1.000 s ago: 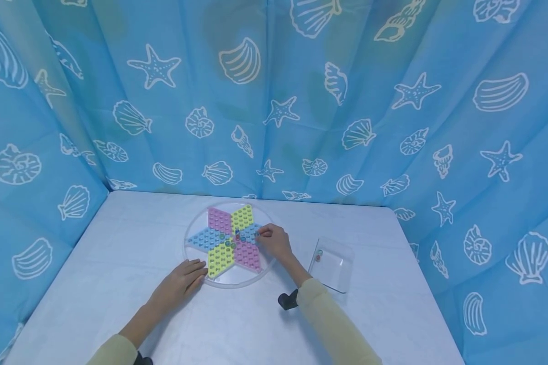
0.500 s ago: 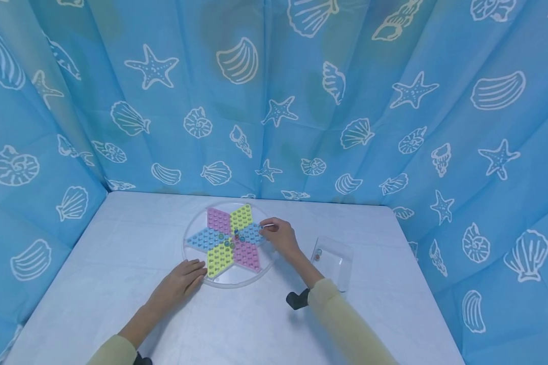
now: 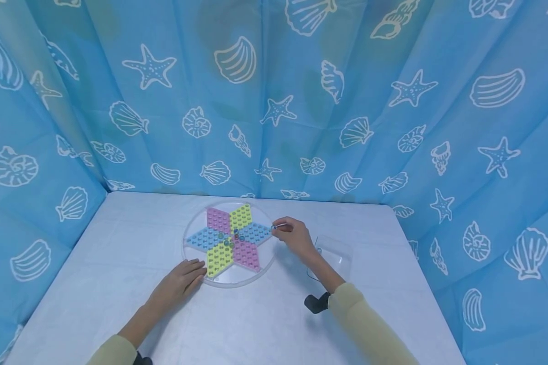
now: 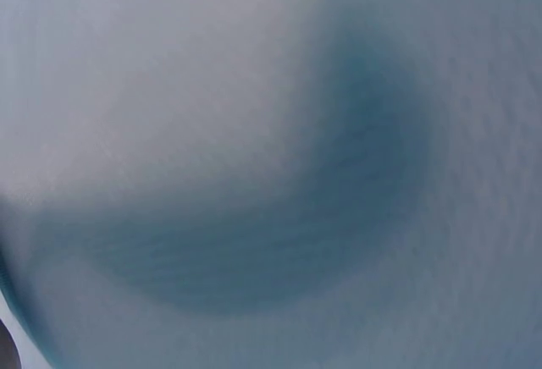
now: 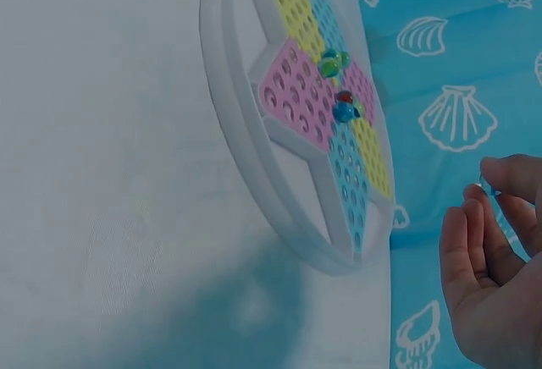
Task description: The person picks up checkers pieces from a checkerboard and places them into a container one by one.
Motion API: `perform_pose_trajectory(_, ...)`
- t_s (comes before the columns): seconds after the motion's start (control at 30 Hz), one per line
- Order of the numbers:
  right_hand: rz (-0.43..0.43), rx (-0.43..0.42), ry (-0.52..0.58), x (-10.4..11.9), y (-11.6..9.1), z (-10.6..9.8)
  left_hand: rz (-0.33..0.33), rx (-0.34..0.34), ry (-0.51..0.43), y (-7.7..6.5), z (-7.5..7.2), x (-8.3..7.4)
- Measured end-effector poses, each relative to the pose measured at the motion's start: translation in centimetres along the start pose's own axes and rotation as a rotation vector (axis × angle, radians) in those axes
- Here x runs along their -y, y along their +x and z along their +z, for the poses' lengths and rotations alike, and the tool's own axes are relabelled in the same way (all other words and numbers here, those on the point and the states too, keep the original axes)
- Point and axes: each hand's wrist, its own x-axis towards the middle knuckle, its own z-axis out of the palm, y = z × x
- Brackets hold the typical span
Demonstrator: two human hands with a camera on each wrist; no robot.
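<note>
A round Chinese checkers board (image 3: 229,285) with a pink, yellow and blue star lies on the table. Several glass marbles (image 5: 344,111), green, blue and red, sit around the star's centre. My left hand (image 3: 180,284) rests flat at the board's near-left rim, fingers together by the yellow point. Past the tip of the blue right point, my right hand (image 3: 294,238) pinches a small clear-blue marble (image 5: 484,186) between thumb and index finger. In the right wrist view the other fingers are loosely bent and the marble is mostly covered by the fingertips.
Right of the board stands a clear glass dish (image 3: 344,253), partly hidden behind my right forearm; a marble (image 3: 319,250) shows at its left side. The white table (image 3: 237,324) is bordered by a blue shell-print curtain (image 3: 274,142) at the back and sides.
My right hand has moved right, off the board's blue point towards the dish, with the marble between its fingertips. The left hand stays where it was.
</note>
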Motion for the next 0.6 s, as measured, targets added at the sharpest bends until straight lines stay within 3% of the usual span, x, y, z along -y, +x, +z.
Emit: perform_pose_trajectory(0.6, 0.058, -0.017, 0.012, -2.4, -3.0, -6.1, 0.010, -0.015, 0.005, 0.1, -0.1, -0.2)
